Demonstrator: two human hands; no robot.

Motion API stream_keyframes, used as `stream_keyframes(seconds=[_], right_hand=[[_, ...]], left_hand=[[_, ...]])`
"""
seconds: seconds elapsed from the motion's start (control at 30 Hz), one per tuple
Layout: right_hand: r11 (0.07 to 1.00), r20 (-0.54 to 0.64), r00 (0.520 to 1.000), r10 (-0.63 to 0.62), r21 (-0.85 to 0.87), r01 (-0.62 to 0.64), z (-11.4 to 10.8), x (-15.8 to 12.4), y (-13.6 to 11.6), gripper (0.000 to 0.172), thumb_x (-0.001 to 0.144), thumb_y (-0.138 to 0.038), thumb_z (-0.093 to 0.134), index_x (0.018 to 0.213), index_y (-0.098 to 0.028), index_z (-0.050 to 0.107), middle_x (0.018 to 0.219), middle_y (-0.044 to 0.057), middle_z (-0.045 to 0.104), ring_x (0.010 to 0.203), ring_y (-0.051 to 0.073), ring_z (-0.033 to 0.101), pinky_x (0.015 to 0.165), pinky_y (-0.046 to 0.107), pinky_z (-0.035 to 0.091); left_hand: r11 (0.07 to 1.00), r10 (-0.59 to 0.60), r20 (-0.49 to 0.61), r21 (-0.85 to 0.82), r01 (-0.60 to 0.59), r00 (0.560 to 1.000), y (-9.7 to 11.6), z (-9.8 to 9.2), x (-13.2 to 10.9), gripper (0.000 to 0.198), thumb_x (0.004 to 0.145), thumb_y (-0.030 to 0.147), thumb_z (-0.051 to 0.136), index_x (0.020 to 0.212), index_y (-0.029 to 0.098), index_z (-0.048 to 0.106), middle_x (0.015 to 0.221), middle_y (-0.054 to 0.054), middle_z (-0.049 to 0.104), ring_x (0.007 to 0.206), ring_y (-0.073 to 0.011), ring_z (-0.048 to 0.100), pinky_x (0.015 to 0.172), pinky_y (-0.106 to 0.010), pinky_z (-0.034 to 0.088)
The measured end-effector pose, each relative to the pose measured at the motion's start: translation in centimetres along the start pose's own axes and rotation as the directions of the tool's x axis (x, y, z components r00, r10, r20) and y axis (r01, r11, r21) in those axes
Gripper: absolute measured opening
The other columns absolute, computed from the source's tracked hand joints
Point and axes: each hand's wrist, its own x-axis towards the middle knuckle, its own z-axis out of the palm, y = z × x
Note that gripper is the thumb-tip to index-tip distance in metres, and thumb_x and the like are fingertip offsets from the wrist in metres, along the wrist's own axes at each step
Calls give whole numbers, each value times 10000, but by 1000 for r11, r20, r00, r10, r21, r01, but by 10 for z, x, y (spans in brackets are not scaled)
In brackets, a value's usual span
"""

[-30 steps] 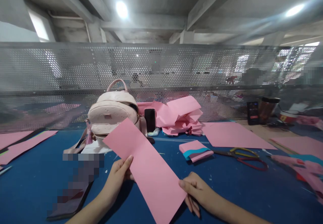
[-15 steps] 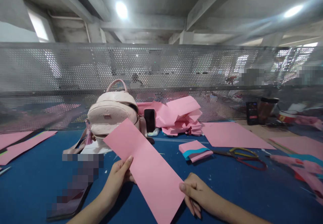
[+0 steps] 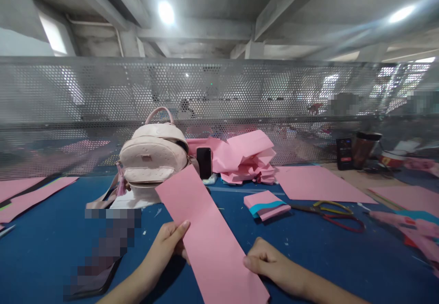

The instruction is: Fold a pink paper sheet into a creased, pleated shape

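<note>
A long strip of pink paper [image 3: 209, 235] is held up between both hands, tilted with its far end toward the backpack. My left hand [image 3: 173, 240] pinches its left edge, thumb on top and fingers underneath. On the right edge, nearer the lower end, my right hand [image 3: 265, 260] grips the strip with the thumb on top and the fingers curled. Just beyond the right hand, a small folded pink paper bundle with a blue band [image 3: 266, 205] lies on the blue table [image 3: 308, 258].
Scissors [image 3: 329, 212] lie right of the bundle. Behind are a pale backpack [image 3: 152, 153], a phone [image 3: 204, 163] and crumpled pink paper [image 3: 245, 153]. Pink sheets [image 3: 318, 184] lie at right. A dark phone [image 3: 99, 276] rests front left. A perforated metal screen [image 3: 240, 93] crosses the back.
The strip has turned more upright, its far end shifting right and slightly down. My left hand has moved a little right; the right hand's fingers have curled in.
</note>
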Motion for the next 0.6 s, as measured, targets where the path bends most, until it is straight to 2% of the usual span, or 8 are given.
stream_keyframes(seconds=[0.07,0.2,0.27,0.37,0.47,0.6], right_hand=[[1000,17,1000,-1,0,1,-1,-1,-2,686,913,-688,427,467,-170,489,423,-44,390,362,78,339,424,218,319],[987,-90,993,-75,-145,61,-4,1,2,680,878,-729,452,479,-190,337,480,-69,286,440,63,236,441,215,198],[984,-113,989,-92,-164,73,-5,3,5,683,867,-736,464,485,-193,305,484,-78,247,447,60,211,443,216,176],[992,-84,995,-53,-119,43,-3,3,7,685,894,-728,417,487,-177,448,423,-62,353,376,67,314,411,200,269],[997,-32,999,-15,-78,12,-1,2,9,717,915,-702,408,493,-142,561,399,-9,472,341,85,413,404,197,360],[999,-141,989,-32,-27,28,0,4,13,678,840,-743,495,531,-143,558,435,0,522,347,82,443,388,186,341]], left_hand=[[1000,3,17,8,-3,1000,-1,-1,0,570,737,646,723,642,85,679,522,-90,658,414,-160,616,457,-238,518],[1000,-8,21,11,8,1000,-5,-4,2,570,734,665,709,660,100,679,538,-92,673,416,-172,628,452,-250,528],[1000,-25,38,20,24,999,-7,-3,2,578,724,674,709,639,103,677,523,-97,667,402,-178,624,438,-256,526],[999,-33,68,45,30,997,-5,3,-1,579,712,680,714,591,116,666,497,-90,652,384,-177,614,416,-253,510],[998,-7,69,67,3,998,0,9,-6,590,695,689,720,479,157,584,468,-61,627,386,-164,606,420,-239,498],[995,19,54,101,-24,998,4,12,-9,597,692,703,708,455,173,567,407,-28,570,361,-157,577,392,-226,453]])
